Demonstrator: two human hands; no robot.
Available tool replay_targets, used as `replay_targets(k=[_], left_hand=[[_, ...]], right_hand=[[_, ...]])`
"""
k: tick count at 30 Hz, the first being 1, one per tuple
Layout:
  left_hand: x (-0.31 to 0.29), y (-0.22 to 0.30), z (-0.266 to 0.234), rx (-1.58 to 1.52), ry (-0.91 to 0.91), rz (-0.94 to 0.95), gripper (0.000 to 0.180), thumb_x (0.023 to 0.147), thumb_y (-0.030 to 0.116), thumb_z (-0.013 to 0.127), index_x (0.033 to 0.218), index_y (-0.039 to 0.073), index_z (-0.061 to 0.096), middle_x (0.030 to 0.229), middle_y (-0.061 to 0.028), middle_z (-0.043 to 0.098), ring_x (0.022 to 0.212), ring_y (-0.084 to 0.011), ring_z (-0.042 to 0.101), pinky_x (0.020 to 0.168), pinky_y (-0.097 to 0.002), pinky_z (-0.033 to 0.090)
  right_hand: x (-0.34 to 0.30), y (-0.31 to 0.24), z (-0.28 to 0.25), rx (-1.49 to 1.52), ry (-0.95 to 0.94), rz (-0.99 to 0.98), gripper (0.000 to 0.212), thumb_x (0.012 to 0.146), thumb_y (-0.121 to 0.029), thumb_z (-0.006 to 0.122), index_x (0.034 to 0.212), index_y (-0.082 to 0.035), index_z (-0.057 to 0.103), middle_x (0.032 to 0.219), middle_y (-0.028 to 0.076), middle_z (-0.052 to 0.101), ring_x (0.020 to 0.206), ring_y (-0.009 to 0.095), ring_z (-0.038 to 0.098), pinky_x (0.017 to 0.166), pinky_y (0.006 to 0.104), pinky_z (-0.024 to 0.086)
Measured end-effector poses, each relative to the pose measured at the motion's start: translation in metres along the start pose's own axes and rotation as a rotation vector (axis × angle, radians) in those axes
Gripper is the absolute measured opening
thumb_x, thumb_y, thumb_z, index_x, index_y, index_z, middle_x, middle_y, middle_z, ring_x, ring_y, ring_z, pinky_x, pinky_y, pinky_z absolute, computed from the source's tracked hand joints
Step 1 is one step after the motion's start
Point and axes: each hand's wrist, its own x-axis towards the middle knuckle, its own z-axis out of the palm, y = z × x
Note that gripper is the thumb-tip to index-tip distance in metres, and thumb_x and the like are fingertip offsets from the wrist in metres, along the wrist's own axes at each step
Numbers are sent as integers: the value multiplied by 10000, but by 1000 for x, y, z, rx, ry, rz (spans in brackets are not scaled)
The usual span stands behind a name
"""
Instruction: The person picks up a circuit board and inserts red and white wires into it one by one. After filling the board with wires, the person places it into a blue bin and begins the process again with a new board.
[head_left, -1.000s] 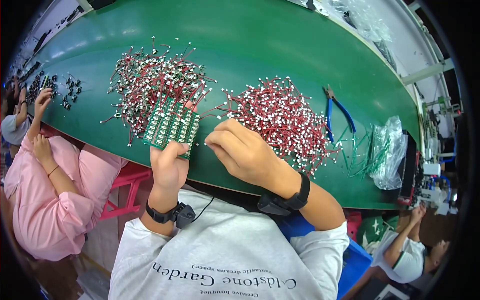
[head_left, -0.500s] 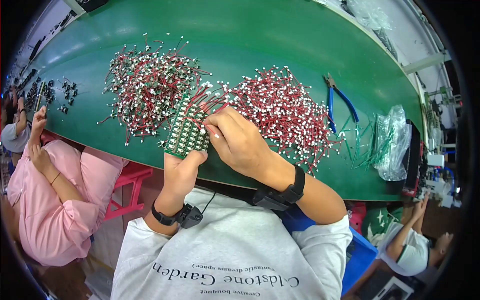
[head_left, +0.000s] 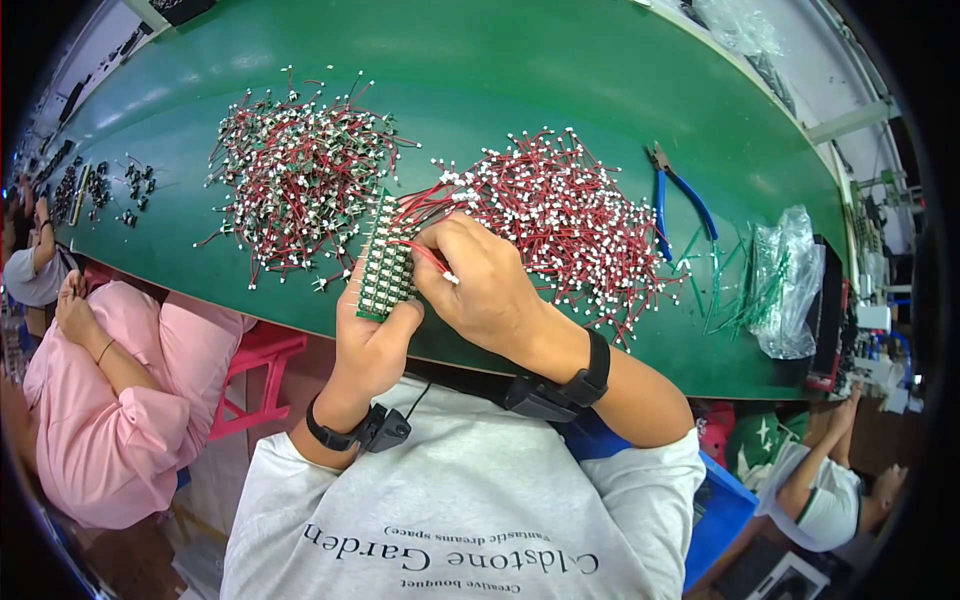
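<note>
My left hand (head_left: 372, 345) is closed round the lower part of a green circuit board panel (head_left: 385, 268) set with rows of small white connectors. Over the panel's right edge, my right hand (head_left: 470, 275) pinches a short red wire lead (head_left: 430, 256) with a white plug at its end. More red leads fan out from the panel's upper end. Behind the panel on the left lies a heap of small boards with wires attached (head_left: 300, 170). To the right of my right hand spreads a pile of loose red leads with white plugs (head_left: 570, 210).
Blue-handled pliers (head_left: 685, 200) lie on the green table (head_left: 450, 70) at the right. Beyond them are green wires (head_left: 735, 295) and a clear plastic bag (head_left: 785, 290). Small black parts (head_left: 135, 185) sit far left. A person in pink (head_left: 110, 390) sits left beside a red stool (head_left: 262, 370).
My left hand has tilted the panel so it appears narrower and steeper. My right hand stays at its right edge with the red lead. The person in pink has lowered a hand.
</note>
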Motion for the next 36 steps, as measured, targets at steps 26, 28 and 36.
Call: replay_targets(k=[26, 28, 36], left_hand=[[0, 4, -5, 138, -40, 6, 342, 760, -103, 475, 1086, -38, 557, 784, 45, 506, 662, -46, 429, 572, -229, 359], [2, 6, -7, 30, 30, -24, 383, 738, -115, 479, 1104, -41, 564, 825, 28, 537, 702, -53, 470, 602, -224, 381], [18, 26, -51, -278, 374, 78, 696, 676, -139, 415, 1370, -79, 413, 1331, -197, 552, 1178, -285, 590, 957, -373, 485]], right_hand=[[2, 6, 17, -315, 55, -242, 190, 745, 66, 671, 898, 14, 571, 811, 117, 592, 711, 281, 623, 594, 361, 526], [6, 4, 15, -297, 54, -222, 188, 758, 56, 677, 912, 12, 577, 815, 119, 600, 707, 284, 624, 595, 367, 523], [38, 33, -37, -385, 30, -76, 162, 782, -26, 723, 939, -56, 700, 870, 108, 628, 792, 301, 611, 689, 391, 511]])
